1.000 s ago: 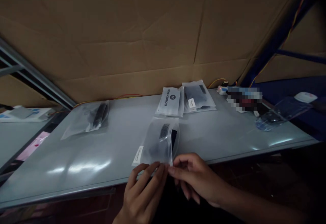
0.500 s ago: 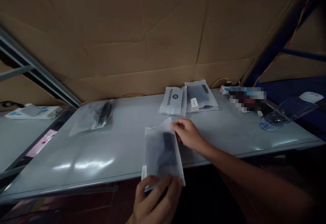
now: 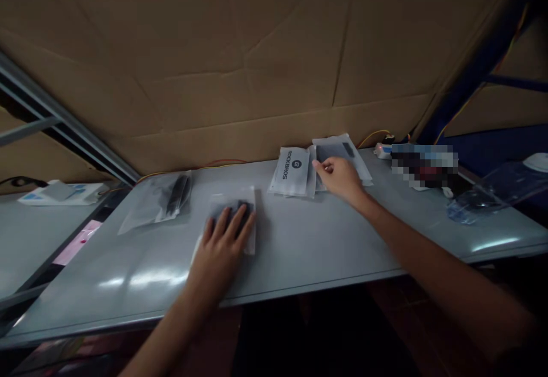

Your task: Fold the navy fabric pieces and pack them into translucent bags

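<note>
My left hand (image 3: 226,237) lies flat with spread fingers on a frosted plastic zip bag (image 3: 252,194) holding something dark, covering much of it. My right hand (image 3: 342,178) is at the back of the table, thumb and forefinger pinched together at the right edge of a frosted bag printed ROCKBROS (image 3: 293,171). Whether the pinch grips that bag cannot be made out. Partly behind my right hand is another frosted bag with dark contents (image 3: 349,148). To the left lies a clear bag with a black item (image 3: 173,197).
The grey table (image 3: 291,257) backs onto a brown cardboard wall (image 3: 205,97). A power strip (image 3: 382,151), a pixelated object (image 3: 423,165) and crumpled clear plastic (image 3: 479,200) sit at the right. Another white power strip (image 3: 64,194) rests on the left-hand surface.
The frosted bag with dark contents, earlier held between both hands at the front edge, now lies on the table under my left hand. My right hand has let go of it and moved back to the ROCKBROS bag.
</note>
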Demonstrator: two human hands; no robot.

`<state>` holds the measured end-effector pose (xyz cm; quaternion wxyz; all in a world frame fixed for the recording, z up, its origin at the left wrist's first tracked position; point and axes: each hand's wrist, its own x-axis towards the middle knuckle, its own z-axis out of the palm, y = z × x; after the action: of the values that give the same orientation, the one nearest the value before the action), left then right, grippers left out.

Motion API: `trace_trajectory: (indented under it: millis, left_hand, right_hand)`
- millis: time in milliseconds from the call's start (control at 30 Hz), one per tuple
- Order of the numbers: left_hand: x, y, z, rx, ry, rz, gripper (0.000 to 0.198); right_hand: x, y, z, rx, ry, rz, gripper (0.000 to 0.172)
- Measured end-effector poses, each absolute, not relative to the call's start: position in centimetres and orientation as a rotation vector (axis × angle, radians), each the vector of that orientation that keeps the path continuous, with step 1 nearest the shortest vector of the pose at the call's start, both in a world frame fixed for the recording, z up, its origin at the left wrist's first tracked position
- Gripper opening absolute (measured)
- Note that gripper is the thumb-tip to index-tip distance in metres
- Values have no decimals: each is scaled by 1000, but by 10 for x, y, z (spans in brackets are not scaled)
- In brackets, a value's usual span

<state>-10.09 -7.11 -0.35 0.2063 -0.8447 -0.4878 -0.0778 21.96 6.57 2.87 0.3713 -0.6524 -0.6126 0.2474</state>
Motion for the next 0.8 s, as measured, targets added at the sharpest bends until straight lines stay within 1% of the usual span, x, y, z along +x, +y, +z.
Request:
trace_trajectory:
  millis: [67,133,167,267,333,400,500,567,667,733,800]
  left_hand:
    - [-111,-28,3,-2405,-1407,-129,71]
    - [-116,14,9,-2470,-1443,-115,70]
    - [-118,32,11,-2513,-1445,-120,68]
    - [-121,70,18,-2658,-1444,-178,57]
    - [-118,80,24,-2725,-1476,-314,66]
    - [-108,79,33,-2753,-1495,-568,72]
    - [-81,73,53,-2743,-1523,-1032,61]
    - [-61,70,62,-2840,-1572,-1197,53]
    - [-39,69,58,-3172,-1603,-1128,44]
    - [-32,68,46,-3279,-1639,-1074,41]
    - [-31,66,32,-3246,-1724,-1174,38]
  right_hand:
    - [225,87,30,-1711,-1547,835,49]
    - [221,102,25,-1701,-1545,917,51]
    - [217,106,21,-1689,-1534,924,48]
    - [206,110,13,-1626,-1493,916,31]
    - [203,106,13,-1540,-1480,947,19]
    - [204,99,16,-1427,-1493,1016,12]
    - [207,83,20,-1268,-1567,1162,12]
    - [205,71,20,-1107,-1698,1317,14]
    - [196,56,15,-893,-1951,1496,22]
    - [189,51,10,-915,-2047,1492,27]
    - [184,51,6,-965,-2062,1444,28]
